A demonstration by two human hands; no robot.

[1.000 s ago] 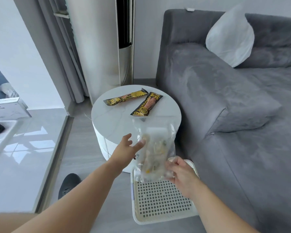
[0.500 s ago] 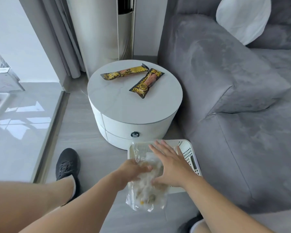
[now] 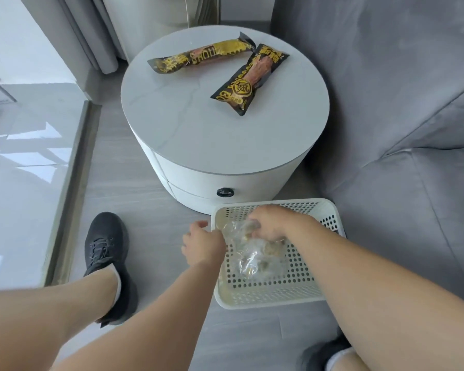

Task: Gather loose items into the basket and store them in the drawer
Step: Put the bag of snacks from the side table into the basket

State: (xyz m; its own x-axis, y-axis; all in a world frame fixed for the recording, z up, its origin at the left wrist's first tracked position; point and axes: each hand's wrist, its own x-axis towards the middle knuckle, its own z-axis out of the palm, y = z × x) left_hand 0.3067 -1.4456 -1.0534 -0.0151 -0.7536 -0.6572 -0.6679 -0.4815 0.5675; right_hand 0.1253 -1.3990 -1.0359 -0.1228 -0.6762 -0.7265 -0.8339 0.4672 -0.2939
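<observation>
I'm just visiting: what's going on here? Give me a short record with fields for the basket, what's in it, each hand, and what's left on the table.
basket: white perforated basket on the floor, by the round table
in basket: clear plastic bag
left hand: left hand at the basket's left rim, fingers curled at the bag's edge
right hand: right hand gripping the bag inside the basket
still on table: two black-and-yellow snack packets

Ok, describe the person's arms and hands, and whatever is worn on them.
Both arms are bare to the frame edge: no sleeves show. The left hand and right hand carry no gloves, and no rings, watch or bands are visible. The fingertips are partly hidden, so I cannot judge the nails.
</observation>
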